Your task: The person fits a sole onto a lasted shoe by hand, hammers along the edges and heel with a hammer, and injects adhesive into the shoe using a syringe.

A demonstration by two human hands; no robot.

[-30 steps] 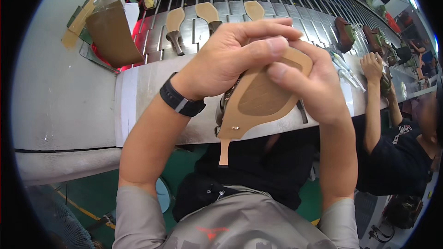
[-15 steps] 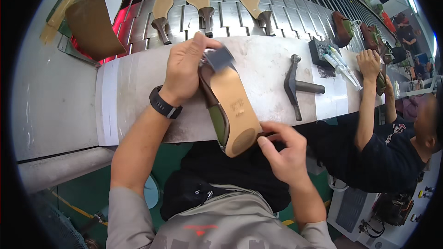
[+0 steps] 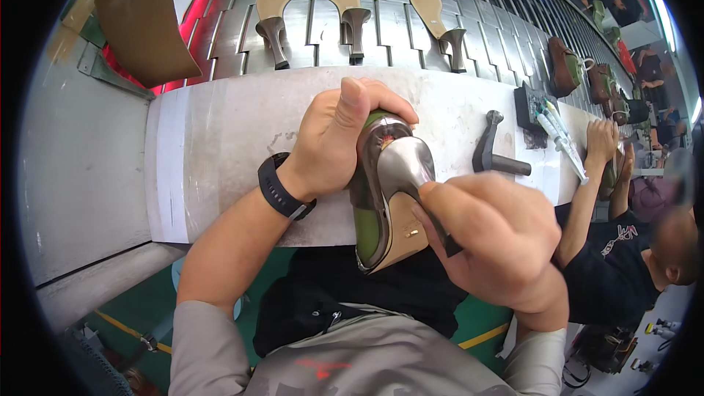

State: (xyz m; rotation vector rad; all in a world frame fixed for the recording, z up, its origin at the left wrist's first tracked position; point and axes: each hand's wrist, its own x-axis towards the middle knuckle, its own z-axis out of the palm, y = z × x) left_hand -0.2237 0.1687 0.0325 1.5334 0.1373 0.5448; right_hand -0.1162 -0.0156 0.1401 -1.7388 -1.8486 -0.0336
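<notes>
My left hand [image 3: 334, 136] wraps round the back of a green and dark brown shoe [image 3: 364, 213], its thumb raised. The shoe is sole up, with its toe toward me. My right hand [image 3: 499, 231] is closed round the narrow part of a shiny brown-grey high heel [image 3: 403, 161]. Below the heel shows part of the tan sole [image 3: 405, 224]; my right hand covers the rest. At the shoe's back, by the heel's wide end, there is a small gap with a reddish spot.
A hammer [image 3: 487, 143] lies on the pale bench [image 3: 242, 125], near a black block [image 3: 529, 110] and syringe-like tubes [image 3: 561, 139]. Tan soles with heels [image 3: 276, 0] stand on the metal slats behind. At right, a co-worker's hands [image 3: 601, 143] hold a shoe.
The shoe has been tilted so its heel faces up toward me. My right hand has moved from the toe to the heel; my left has shifted to the shoe's back.
</notes>
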